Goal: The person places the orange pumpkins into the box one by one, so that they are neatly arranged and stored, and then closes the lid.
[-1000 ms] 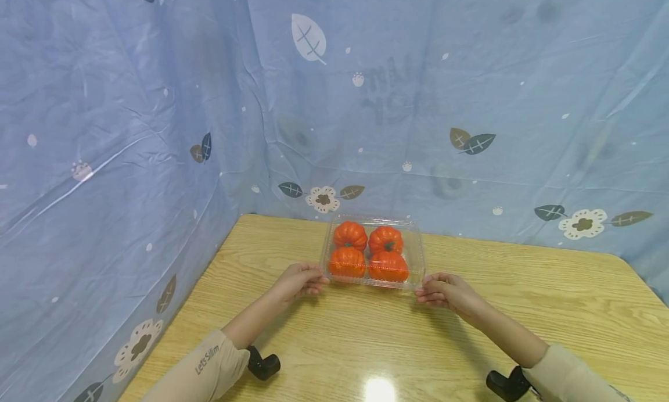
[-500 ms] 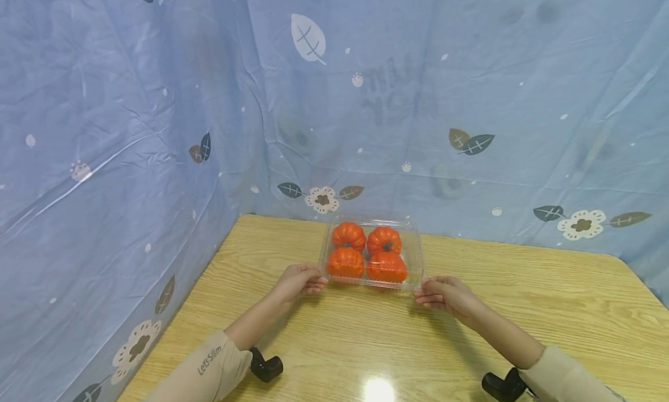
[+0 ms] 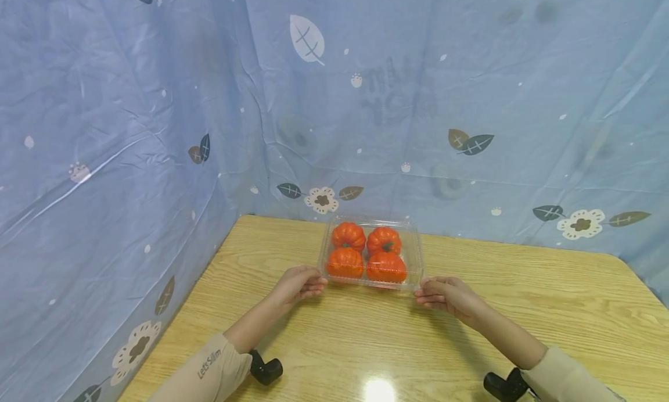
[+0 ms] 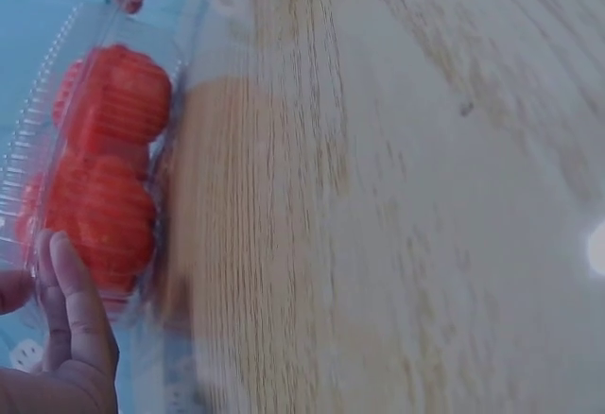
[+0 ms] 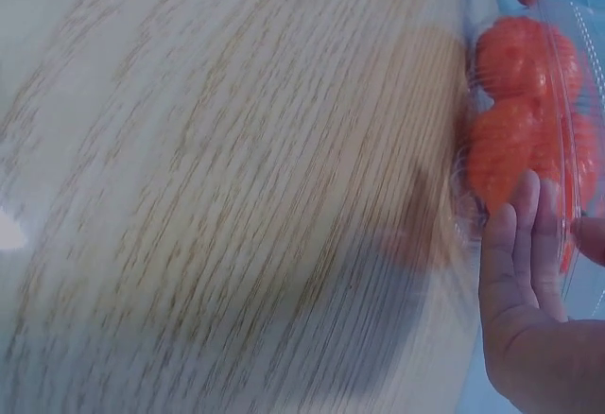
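A clear plastic clamshell box (image 3: 415, 255) stands near the back of the table with its lid down. Inside it sit several small orange pumpkins (image 3: 387, 266) with green stems. My left hand (image 3: 299, 284) pinches the box's front left corner; the left wrist view shows thumb and fingers (image 4: 85, 315) on either side of the rim. At the front right corner, my right hand (image 3: 448, 297) grips the rim the same way, its fingers (image 5: 522, 244) below and the thumb above. Whether the box touches the tabletop is hard to tell.
A light wood-grain table (image 3: 334, 338) lies beneath. Blue patterned cloth (image 3: 366, 129) hangs along the back and left edges, close behind the box. Black wrist devices (image 3: 266, 369) stick out at both cuffs. A bright light reflects off the table's front.
Hardly anything differs. The box and both hands have shifted a few pixels left in the head view, along with the background; both hands keep their hold on the corners.
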Motion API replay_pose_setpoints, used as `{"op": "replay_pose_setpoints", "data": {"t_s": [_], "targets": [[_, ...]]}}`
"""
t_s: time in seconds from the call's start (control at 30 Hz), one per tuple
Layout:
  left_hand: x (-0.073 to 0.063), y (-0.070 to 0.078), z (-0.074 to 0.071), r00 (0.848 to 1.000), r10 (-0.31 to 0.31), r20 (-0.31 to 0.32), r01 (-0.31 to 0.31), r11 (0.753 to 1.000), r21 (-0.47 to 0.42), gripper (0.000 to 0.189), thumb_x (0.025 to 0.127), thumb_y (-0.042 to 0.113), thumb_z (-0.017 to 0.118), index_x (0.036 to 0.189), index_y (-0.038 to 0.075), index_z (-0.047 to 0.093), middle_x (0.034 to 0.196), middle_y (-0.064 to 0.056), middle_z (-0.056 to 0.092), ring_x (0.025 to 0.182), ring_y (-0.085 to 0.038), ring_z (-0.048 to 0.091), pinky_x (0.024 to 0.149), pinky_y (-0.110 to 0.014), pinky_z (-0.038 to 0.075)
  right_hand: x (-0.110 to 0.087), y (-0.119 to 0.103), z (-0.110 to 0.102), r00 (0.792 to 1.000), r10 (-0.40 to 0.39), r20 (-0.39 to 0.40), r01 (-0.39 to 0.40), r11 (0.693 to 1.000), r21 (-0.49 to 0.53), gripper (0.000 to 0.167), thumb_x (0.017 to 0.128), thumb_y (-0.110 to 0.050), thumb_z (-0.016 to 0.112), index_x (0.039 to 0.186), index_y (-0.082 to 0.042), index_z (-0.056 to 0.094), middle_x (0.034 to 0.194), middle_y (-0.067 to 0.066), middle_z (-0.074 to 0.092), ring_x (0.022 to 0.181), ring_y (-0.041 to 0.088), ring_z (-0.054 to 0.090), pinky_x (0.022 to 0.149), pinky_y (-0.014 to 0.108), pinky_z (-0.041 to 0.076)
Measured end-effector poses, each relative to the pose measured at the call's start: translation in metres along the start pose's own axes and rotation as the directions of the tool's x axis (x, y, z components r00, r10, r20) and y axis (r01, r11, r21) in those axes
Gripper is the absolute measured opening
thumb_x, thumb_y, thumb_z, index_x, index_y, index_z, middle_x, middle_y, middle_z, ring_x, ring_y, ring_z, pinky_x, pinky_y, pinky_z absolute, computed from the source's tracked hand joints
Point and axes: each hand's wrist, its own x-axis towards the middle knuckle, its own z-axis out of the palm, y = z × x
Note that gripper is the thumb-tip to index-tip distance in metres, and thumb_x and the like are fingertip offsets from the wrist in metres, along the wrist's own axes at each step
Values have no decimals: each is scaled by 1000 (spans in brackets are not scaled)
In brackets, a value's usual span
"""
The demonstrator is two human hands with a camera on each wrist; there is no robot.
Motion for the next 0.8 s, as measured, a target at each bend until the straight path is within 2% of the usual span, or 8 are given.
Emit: {"op": "replay_pose_setpoints", "data": {"t_s": [0.2, 0.4, 0.8], "targets": [[-1, -1, -2, 1000, 15, 26, -15, 1000, -7, 42, 93, 10, 49, 125, -16, 41, 79, -2, 68, 68, -9, 65, 64, -18, 55, -1, -1, 3, 1000, -7, -20, 7, 1000, 3, 27, 95, -8, 46, 110, 14, 45, 94, 6, 69, 87, 13, 67, 82, 28, 54], [-2, -1, -1, 1000, 16, 26, -16, 1000, -6, 40, 94, 9, 47, 124, -18, 41, 77, -1, 67, 69, -8, 65, 64, -17, 55, -2, -2, 7, 998, -17, -59, 17, 1000, -1, 31, 94, -8, 48, 113, 18, 46, 91, 6, 70, 83, 13, 68, 79, 28, 55], [-2, 0, 1, 999, 28, 23, -28, 1000, -6, 38, 94, 7, 46, 122, -19, 43, 76, 0, 66, 71, -8, 65, 69, -20, 55, -3, -4, 7, 996, 0, -85, 1, 1000, 13, 36, 94, -7, 49, 116, 21, 42, 88, 5, 71, 82, 13, 68, 79, 29, 55]]}}
